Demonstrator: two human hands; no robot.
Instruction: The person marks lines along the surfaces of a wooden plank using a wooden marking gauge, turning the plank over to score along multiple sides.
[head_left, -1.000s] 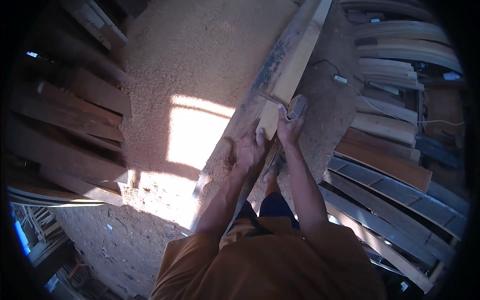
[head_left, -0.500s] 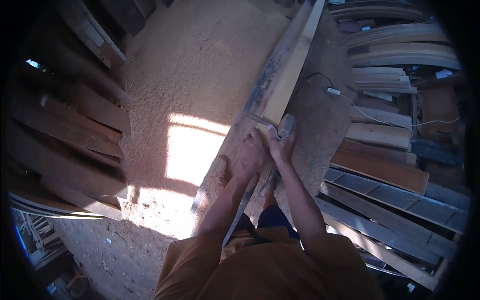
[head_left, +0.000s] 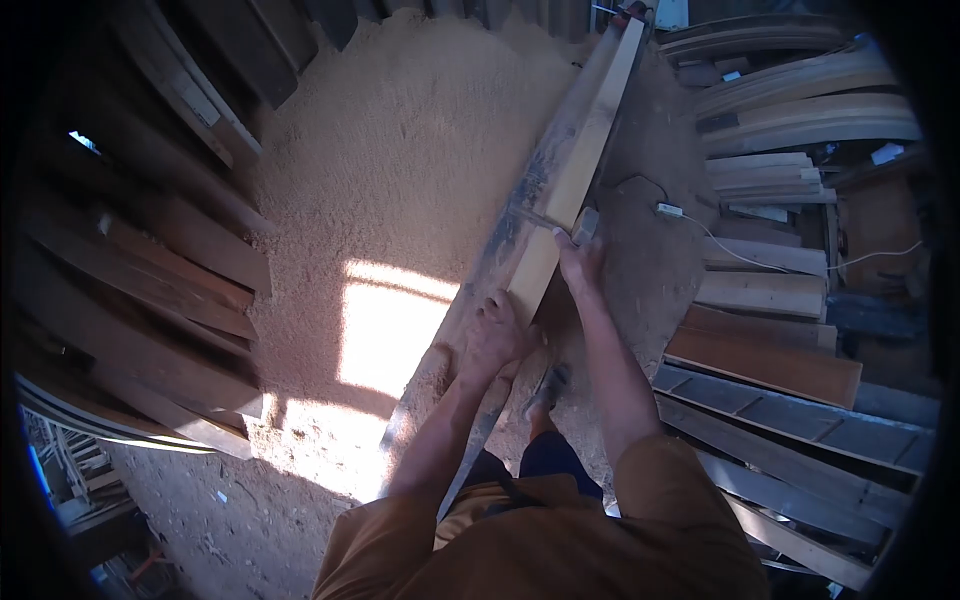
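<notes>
A long pale plank (head_left: 583, 150) lies along a dark, worn workbench (head_left: 495, 250) that runs away from me. My right hand (head_left: 580, 258) is closed on a try square, with its block-like stock (head_left: 586, 226) against the plank's right edge. The square's thin blade (head_left: 537, 217) lies across the plank's top. My left hand (head_left: 497, 336) is at the plank's near end, its fingers curled by the left edge; whether they grip anything else is hidden.
Stacked boards (head_left: 770, 292) line the right side, and dark planks (head_left: 180, 235) the left. A white cable with a small connector (head_left: 669, 210) crosses the ground at right. Sawdust (head_left: 400, 150) covers the ground left of the bench.
The far end of the plank has come into view. My right hand and the square are farther up the plank from its near end, and my left hand is lower in view.
</notes>
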